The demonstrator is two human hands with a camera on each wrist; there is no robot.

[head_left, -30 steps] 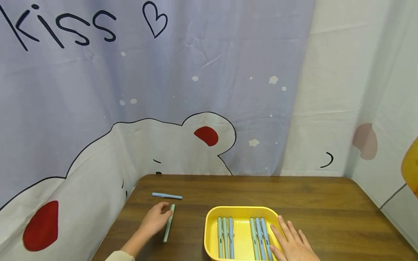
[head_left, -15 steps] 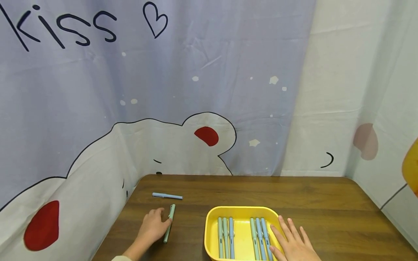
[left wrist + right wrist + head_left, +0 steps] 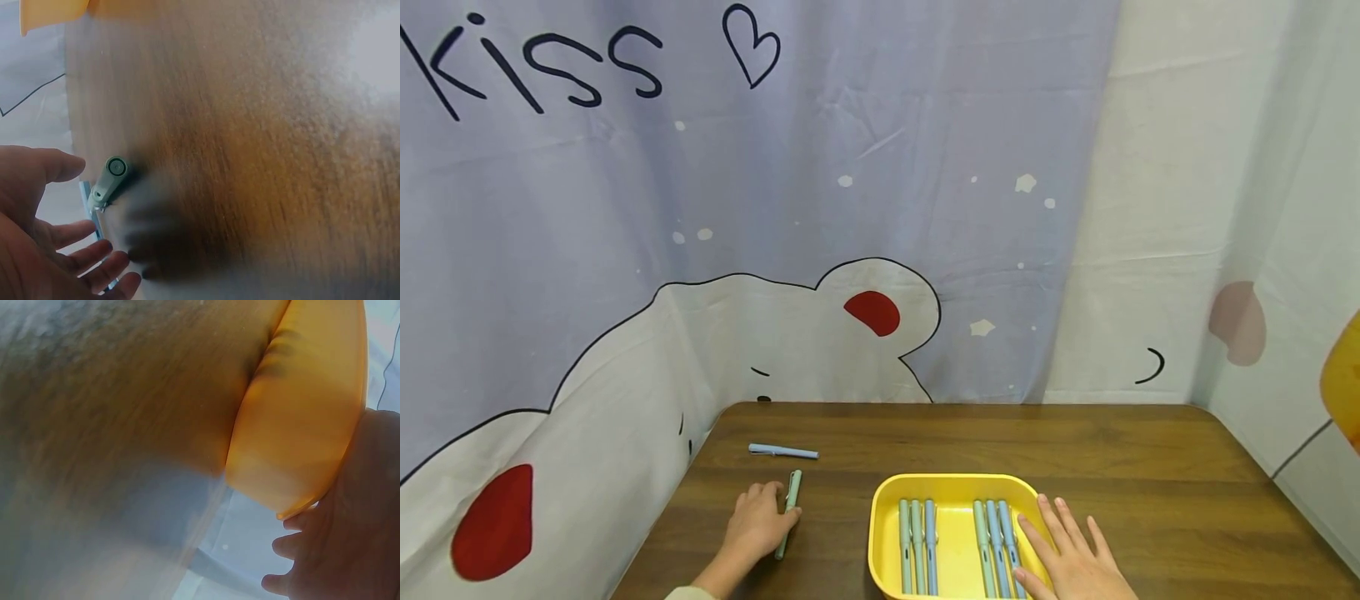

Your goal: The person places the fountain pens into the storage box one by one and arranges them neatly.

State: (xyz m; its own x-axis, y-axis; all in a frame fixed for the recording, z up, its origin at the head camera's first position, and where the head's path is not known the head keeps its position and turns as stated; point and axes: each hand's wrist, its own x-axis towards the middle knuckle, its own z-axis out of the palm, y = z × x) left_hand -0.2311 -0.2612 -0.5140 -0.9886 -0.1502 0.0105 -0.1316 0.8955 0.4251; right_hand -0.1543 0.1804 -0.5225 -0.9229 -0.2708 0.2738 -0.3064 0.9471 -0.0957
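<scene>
A green pen (image 3: 793, 492) lies lengthwise on the table. Over its near half is my left hand (image 3: 756, 522), the thumb crossing above the barrel in the head view. From the left wrist, the green pen (image 3: 111, 178) shows beyond the parted thumb and loosely bent fingers of the left hand (image 3: 44, 231), with a gap between them. Further back lies a blue pen (image 3: 784, 451). My right hand (image 3: 1078, 558) rests at the right rim of a yellow tray (image 3: 955, 481), fingers spread. From the right wrist, the hand (image 3: 344, 537) lies along the tray's edge.
Inside the tray are two groups of pens: two green and one blue pen (image 3: 931, 546) on the left, one green pen (image 3: 982, 546) and two blue on the right. A printed curtain (image 3: 880, 208) hangs behind the wooden table (image 3: 1112, 450).
My left hand has drawn back from the green pen's far end, then shifted slightly right so the thumb crosses the barrel. Both loose pens and the right hand stay in place.
</scene>
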